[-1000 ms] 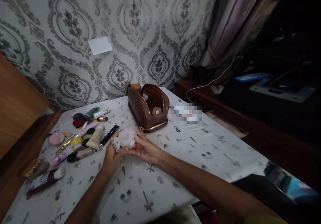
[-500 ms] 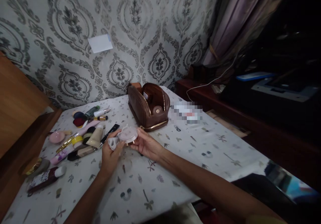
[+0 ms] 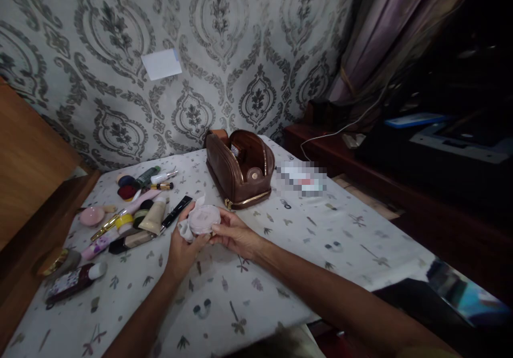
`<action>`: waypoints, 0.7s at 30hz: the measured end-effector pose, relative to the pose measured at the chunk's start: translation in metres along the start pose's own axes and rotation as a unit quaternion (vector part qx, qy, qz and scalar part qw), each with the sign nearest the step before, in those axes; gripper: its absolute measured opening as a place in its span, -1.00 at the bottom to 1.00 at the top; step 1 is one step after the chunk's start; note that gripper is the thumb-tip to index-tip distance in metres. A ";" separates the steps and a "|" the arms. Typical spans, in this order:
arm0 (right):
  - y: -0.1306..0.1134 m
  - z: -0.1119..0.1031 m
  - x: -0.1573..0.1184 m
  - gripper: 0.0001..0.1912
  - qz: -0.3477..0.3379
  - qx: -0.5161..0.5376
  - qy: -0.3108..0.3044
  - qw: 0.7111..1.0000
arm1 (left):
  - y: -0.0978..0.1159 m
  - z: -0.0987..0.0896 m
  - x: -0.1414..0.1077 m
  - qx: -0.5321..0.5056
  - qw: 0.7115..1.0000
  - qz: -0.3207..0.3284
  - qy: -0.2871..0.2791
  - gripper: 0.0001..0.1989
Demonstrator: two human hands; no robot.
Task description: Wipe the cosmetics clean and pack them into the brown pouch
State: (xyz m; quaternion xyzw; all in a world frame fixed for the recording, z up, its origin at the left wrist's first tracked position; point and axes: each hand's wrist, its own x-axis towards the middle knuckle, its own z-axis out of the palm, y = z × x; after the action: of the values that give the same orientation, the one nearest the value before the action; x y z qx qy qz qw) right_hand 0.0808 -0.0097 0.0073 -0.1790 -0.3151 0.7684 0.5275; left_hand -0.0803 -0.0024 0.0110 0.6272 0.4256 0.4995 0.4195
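Note:
A round, pale pink powder compact (image 3: 204, 219) is held between both hands above the table. My left hand (image 3: 185, 246) is closed round its left side, with a crumpled white tissue or cloth (image 3: 185, 231) also in its fingers. From the right, my right hand (image 3: 236, 235) grips the compact's edge, thumb towards the front. Just beyond the hands stands a brown cosmetic bag (image 3: 236, 173), its gold zip undone; a small glittery item (image 3: 235, 150) shows inside. A black slim tube (image 3: 176, 213) lies left of my left hand.
Several cosmetics lie to the left, among them a beige tube (image 3: 153, 218), a pink sponge-like piece (image 3: 92, 216) and a dark red bottle (image 3: 72, 283). A blurred-out white item (image 3: 302, 178) lies right of the bag. The patterned wall (image 3: 192, 112) bounds the table's back.
The compact has tilted so that its flat round top faces me more. My right thumb has shifted onto its near edge. The view has moved slightly.

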 end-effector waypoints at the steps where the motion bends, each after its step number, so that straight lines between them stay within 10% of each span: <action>1: 0.000 0.000 0.000 -0.48 0.002 0.002 0.001 1.000 | 0.001 0.000 0.001 0.000 1.000 -0.010 -0.001 -0.30; 21: -0.003 -0.015 0.005 -0.61 0.024 0.118 0.048 0.992 | 0.014 -0.003 0.002 0.080 0.992 0.029 0.088 -0.63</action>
State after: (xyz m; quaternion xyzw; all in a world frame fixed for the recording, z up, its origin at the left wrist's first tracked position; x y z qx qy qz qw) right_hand 0.0902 -0.0002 -0.0013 -0.1598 -0.1918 0.8034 0.5406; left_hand -0.0817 -0.0041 0.0251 0.6243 0.4809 0.5293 0.3143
